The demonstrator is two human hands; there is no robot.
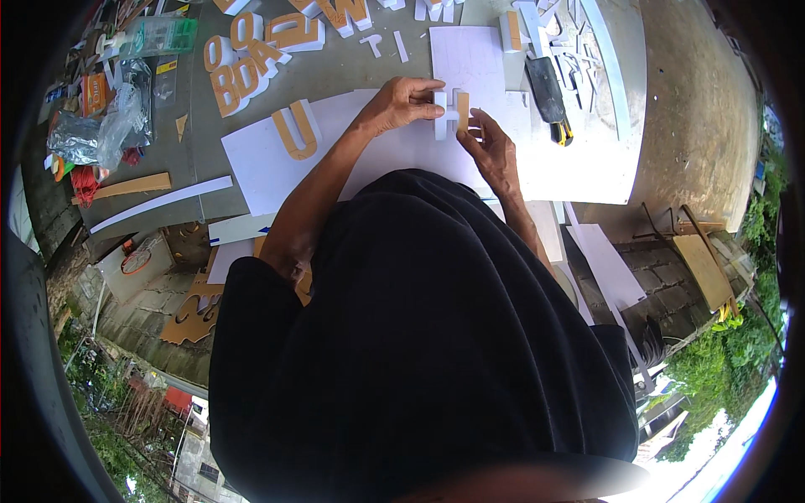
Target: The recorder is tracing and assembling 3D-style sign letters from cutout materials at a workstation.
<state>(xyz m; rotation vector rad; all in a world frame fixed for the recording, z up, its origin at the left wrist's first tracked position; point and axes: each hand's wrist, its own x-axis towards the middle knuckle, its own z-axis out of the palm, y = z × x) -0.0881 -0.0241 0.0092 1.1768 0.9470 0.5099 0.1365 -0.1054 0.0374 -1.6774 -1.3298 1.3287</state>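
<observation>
A letter H cut-out [440,127] stands over the white sheet in front of me, mostly white with a brown face on its right upright. My left hand [402,106] pinches its left side, fingertips on the white upright. At the other side my right hand [492,155] has thumb and fingers bent around the brown-faced upright. To the left lies a letter U [293,132] with a brown face and white sides. A utility knife with a black handle [549,90] and yellow end rests to the right of my right hand.
Several brown-and-white letters [243,75] crowd the far left of the table. White strips [605,67] and offcuts lie at the far right. A green clear case [163,36] and plastic bags [117,121] sit at the left edge. White sheets [470,59] cover the middle.
</observation>
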